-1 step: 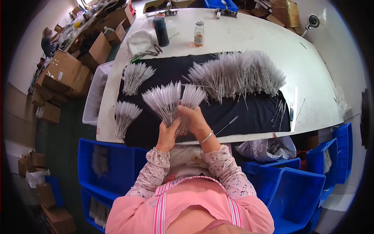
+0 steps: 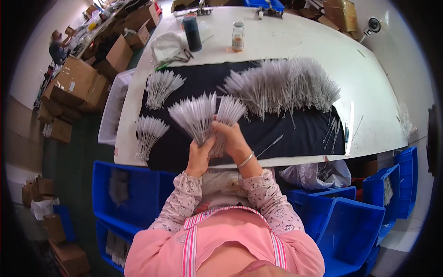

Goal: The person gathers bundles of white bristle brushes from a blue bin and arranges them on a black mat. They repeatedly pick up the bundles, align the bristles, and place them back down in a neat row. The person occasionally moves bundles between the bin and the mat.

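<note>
In my left hand [image 2: 199, 159] I grip a fanned bundle of thin wire brushes [image 2: 193, 115] with whitish bristles pointing away from me. My right hand [image 2: 232, 141] is closed round a second, smaller bundle of brushes [image 2: 230, 111]. The two bundles meet side by side above the near edge of a black cloth [image 2: 203, 76]. Fingers hide part of the wire stems. Beyond them to the right lies a large heap of brushes [image 2: 290, 85], loop ends toward me. Two small bunches, a far one [image 2: 162, 87] and a near one [image 2: 150, 134], lie on the left.
A single brush [image 2: 270, 145] and several loose ones [image 2: 332, 131] lie to the right. Behind the cloth stand a dark cylindrical bottle [image 2: 192, 34] and a glass jar [image 2: 237, 37] on the white table [image 2: 300, 37]. Blue bins [image 2: 344, 231] flank me below the table edge.
The whole view has shifted very slightly. Both hands keep hold of their bundles, nearly in the same place.
</note>
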Action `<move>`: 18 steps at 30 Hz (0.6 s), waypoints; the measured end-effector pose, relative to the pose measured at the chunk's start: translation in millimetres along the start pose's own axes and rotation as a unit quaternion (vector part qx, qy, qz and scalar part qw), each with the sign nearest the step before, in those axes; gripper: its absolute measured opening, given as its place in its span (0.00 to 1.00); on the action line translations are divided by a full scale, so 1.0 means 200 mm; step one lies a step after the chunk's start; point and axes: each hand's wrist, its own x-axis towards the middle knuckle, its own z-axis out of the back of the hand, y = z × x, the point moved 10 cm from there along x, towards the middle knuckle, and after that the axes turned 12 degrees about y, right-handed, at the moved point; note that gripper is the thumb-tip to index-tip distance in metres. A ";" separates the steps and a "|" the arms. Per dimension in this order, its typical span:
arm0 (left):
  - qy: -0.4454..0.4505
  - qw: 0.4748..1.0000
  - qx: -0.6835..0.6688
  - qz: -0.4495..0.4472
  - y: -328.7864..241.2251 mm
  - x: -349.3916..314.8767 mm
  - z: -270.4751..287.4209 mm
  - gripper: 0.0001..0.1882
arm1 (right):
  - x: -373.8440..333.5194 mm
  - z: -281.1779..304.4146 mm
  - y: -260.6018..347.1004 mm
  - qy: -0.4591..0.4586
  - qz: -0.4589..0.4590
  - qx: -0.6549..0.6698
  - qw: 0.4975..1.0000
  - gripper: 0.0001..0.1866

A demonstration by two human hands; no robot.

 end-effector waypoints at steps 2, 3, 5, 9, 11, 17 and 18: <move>-0.014 0.999 0.021 -0.026 0.01 0.00 0.03 0.18 | 0.00 -0.03 0.02 0.014 0.004 -0.005 1.000 0.10; -0.015 0.999 0.039 -0.019 -0.01 -0.01 0.01 0.18 | 0.00 -0.02 0.01 0.013 0.005 -0.012 1.000 0.10; -0.012 0.998 0.057 -0.032 0.00 0.00 0.01 0.18 | -0.01 -0.01 0.00 0.008 -0.005 0.001 1.000 0.09; -0.003 0.999 -0.011 -0.031 0.01 0.00 0.01 0.18 | -0.01 -0.03 0.01 0.013 -0.001 0.028 1.000 0.10; -0.006 0.998 -0.040 -0.046 -0.01 -0.01 0.00 0.19 | -0.01 -0.05 0.00 0.026 -0.013 0.037 0.999 0.10; -0.026 0.997 -0.006 -0.066 0.01 0.01 0.05 0.18 | 0.01 0.03 -0.02 0.020 -0.004 -0.013 1.000 0.11; -0.029 0.997 0.010 -0.075 0.01 0.01 0.05 0.18 | 0.01 0.02 -0.02 0.029 -0.004 -0.020 0.999 0.11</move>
